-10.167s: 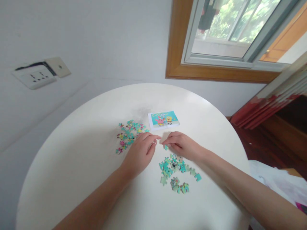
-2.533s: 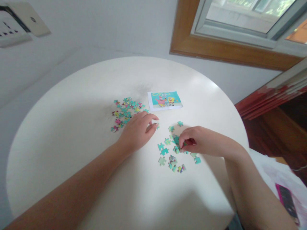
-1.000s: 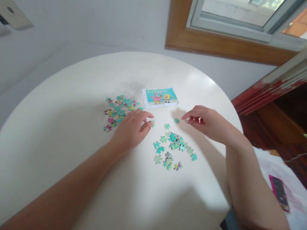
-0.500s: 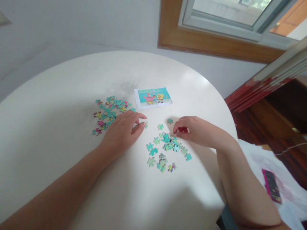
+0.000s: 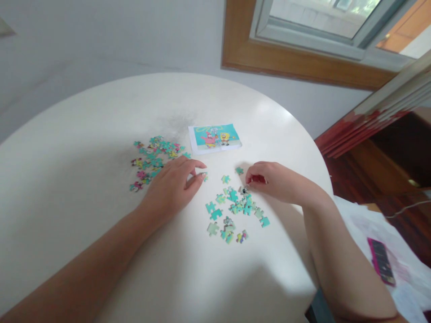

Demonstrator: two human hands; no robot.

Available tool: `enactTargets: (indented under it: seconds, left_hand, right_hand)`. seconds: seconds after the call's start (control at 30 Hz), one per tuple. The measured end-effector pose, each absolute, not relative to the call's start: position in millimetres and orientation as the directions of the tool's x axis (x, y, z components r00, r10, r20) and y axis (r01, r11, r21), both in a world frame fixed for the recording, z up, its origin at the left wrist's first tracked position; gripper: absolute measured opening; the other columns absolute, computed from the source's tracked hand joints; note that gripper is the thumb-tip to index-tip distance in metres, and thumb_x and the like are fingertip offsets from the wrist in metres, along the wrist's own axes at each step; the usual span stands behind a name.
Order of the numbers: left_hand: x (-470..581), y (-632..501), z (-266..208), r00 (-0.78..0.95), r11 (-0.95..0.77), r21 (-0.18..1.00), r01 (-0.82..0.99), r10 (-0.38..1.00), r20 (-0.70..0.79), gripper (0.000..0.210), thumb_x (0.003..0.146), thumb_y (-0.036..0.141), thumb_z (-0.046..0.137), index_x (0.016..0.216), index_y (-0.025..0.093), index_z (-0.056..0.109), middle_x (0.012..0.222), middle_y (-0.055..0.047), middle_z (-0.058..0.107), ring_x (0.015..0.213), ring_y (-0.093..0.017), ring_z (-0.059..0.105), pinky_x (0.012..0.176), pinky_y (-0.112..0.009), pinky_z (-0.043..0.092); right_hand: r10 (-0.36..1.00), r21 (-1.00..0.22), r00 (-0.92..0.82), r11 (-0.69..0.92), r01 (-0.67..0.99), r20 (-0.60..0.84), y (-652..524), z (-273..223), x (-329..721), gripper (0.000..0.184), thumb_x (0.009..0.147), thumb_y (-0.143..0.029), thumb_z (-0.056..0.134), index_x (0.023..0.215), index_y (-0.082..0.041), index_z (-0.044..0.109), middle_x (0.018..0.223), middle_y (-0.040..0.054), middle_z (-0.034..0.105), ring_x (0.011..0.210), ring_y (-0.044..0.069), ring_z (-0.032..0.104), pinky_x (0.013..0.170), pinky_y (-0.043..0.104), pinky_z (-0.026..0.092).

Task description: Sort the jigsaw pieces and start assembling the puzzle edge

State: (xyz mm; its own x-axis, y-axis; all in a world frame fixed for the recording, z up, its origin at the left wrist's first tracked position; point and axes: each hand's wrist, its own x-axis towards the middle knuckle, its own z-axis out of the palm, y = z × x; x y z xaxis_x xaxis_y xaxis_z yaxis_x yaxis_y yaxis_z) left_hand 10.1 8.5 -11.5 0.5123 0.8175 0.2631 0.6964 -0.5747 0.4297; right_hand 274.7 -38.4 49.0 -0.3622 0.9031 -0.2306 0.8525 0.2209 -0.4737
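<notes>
My right hand (image 5: 272,181) is closed in a pinch at the edge of a greyish puzzle piece (image 5: 243,190) with a black mark, at the top of the near pile. Below it lie several loose teal, green and yellow puzzle pieces (image 5: 247,207), some overlapping. My left hand (image 5: 177,179) rests on the table, index finger and thumb apart. Its thumb tip is at a small greenish puzzle piece (image 5: 206,176); whether it presses on it I cannot tell. Part of a larger heap of mixed puzzle pieces (image 5: 153,157) is hidden behind that hand.
A cartoon picture sheet (image 5: 217,137) lies behind the hands on the round white table (image 5: 151,278). Single pieces lie apart, such as a teal puzzle piece (image 5: 239,171) by my right hand. A pink-edged phone-like object (image 5: 381,261) lies off to the right, below a curtain (image 5: 357,116).
My right hand has shifted slightly up and right. The black-marked piece now sits higher, apart from the pile's middle. My left hand has stayed in place.
</notes>
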Motion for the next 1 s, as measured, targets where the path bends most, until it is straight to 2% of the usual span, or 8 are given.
enactTargets:
  seconds: [0.13, 0.3, 0.47, 0.83, 1.0]
  left_hand:
    - [10, 9, -12, 0.518, -0.582, 0.429, 0.691, 0.812, 0.268, 0.025, 0.089, 0.031, 0.049, 0.107, 0.020, 0.061, 0.088, -0.004, 0.059, 0.087, -0.023, 0.057, 0.089, -0.039, 0.045]
    - [10, 8, -12, 0.515, -0.582, 0.427, 0.692, 0.813, 0.272, 0.025, 0.089, 0.031, 0.049, 0.107, 0.019, 0.062, 0.088, -0.005, 0.059, 0.087, -0.023, 0.058, 0.089, -0.039, 0.045]
    - [10, 8, -12, 0.516, -0.581, 0.422, 0.696, 0.813, 0.269, 0.026, 0.090, 0.032, 0.049, 0.107, 0.019, 0.063, 0.087, -0.005, 0.059, 0.087, -0.023, 0.057, 0.087, -0.039, 0.045]
    - [11, 7, -10, 0.505, -0.568, 0.449, 0.690, 0.822, 0.263, 0.032, 0.094, 0.024, 0.033, 0.106, 0.019, 0.062, 0.099, -0.008, 0.063, 0.099, -0.025, 0.058, 0.094, -0.042, 0.043]
    - [11, 6, -10, 0.508, -0.570, 0.448, 0.689, 0.821, 0.262, 0.031, 0.094, 0.023, 0.034, 0.107, 0.018, 0.062, 0.101, -0.009, 0.063, 0.100, -0.026, 0.057, 0.095, -0.042, 0.043]
  right_hand:
    - [0.928, -0.434, -0.304, 0.188, 0.881, -0.215, -38, 52, 278, 0.012, 0.084, -0.024, 0.058, 0.082, -0.019, 0.069, 0.083, 0.0044, 0.068, 0.068, 0.014, 0.057, 0.065, 0.026, 0.040]
    - [0.896, -0.526, -0.367, 0.192, 0.829, -0.251, -40, 52, 274, 0.016, 0.080, -0.034, 0.067, 0.086, -0.019, 0.067, 0.078, 0.0011, 0.065, 0.063, 0.012, 0.055, 0.060, 0.024, 0.040]
    - [0.905, -0.469, -0.314, 0.153, 0.870, -0.288, -39, 51, 274, 0.012, 0.078, -0.023, 0.065, 0.089, -0.020, 0.070, 0.080, 0.0009, 0.066, 0.066, 0.012, 0.056, 0.062, 0.024, 0.040]
    - [0.949, -0.385, -0.209, 0.107, 0.917, -0.236, -36, 48, 286, 0.022, 0.080, -0.018, 0.059, 0.098, -0.022, 0.071, 0.085, 0.0032, 0.068, 0.069, 0.014, 0.058, 0.063, 0.025, 0.041]
    - [0.955, -0.385, -0.208, 0.114, 0.916, -0.213, -36, 48, 288, 0.028, 0.080, -0.012, 0.056, 0.101, -0.022, 0.071, 0.091, 0.0041, 0.068, 0.073, 0.015, 0.060, 0.068, 0.025, 0.043]
